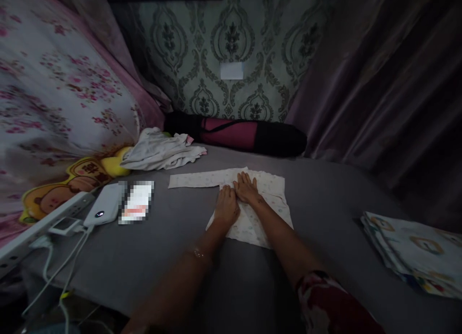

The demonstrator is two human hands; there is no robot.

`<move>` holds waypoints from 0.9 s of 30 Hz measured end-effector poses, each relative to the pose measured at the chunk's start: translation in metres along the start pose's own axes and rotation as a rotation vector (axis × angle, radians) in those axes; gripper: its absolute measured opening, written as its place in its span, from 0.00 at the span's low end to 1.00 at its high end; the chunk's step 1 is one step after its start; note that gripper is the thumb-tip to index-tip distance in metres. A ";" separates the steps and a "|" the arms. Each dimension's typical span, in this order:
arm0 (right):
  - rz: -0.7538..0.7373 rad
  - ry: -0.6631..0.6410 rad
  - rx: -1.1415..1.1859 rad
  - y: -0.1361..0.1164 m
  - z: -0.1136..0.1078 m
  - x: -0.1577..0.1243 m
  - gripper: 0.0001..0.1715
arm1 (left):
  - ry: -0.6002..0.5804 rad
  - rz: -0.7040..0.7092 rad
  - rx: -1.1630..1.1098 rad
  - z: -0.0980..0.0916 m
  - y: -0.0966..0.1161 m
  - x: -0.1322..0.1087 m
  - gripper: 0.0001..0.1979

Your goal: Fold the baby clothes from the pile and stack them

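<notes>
A small white long-sleeved garment (255,228) with a faint coloured print lies spread on the grey surface. One of its sleeves reaches straight out to the left, while the right side has no sleeve showing. My left hand (227,208) rests flat near the base of that sleeve, fingers stretched forward. Just beside it, slightly farther up, my right hand (246,187) presses flat on the cloth with its fingers extended. Both hands touch the fabric from above without gripping it.
A crumpled white cloth (162,150) lies behind on the left, near a yellow plush (84,177). A power bank (104,209), a blurred-out rectangle (137,201) and a power strip (46,221) are left. Folded cloths (418,247) lie right; a long bag (231,134) lines the wall.
</notes>
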State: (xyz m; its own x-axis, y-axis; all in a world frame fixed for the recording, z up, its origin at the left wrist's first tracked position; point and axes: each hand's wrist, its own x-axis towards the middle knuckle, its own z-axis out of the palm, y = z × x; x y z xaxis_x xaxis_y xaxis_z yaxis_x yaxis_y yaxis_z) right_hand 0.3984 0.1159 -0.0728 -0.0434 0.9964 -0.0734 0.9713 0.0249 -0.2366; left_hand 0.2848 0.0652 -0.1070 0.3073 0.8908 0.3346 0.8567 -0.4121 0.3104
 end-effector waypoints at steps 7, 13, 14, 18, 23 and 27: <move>-0.089 0.042 -0.028 -0.013 0.010 0.018 0.35 | 0.014 -0.112 -0.010 -0.001 0.001 0.000 0.30; -0.096 0.049 0.012 -0.012 0.009 0.020 0.34 | -0.024 -0.102 -0.005 -0.005 0.000 0.000 0.28; -0.090 0.012 0.036 -0.012 0.006 0.020 0.35 | -0.025 -0.098 0.007 -0.005 0.000 0.000 0.27; -0.069 -0.120 0.130 -0.002 -0.007 0.017 0.36 | -0.022 -0.077 0.067 -0.008 0.000 -0.001 0.23; -0.036 -0.014 0.056 0.025 -0.004 -0.003 0.38 | -0.007 -0.073 0.153 -0.009 0.002 -0.001 0.23; 0.031 0.024 0.008 0.047 -0.002 -0.019 0.39 | -0.010 -0.074 0.210 -0.009 0.003 -0.001 0.22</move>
State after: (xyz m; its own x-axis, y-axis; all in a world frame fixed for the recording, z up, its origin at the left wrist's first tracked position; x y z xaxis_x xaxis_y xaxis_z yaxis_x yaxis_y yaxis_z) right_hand 0.4453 0.0983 -0.0810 -0.0078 0.9983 -0.0578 0.9701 -0.0064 -0.2427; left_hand 0.2827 0.0610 -0.0984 0.2438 0.9193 0.3088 0.9441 -0.2978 0.1412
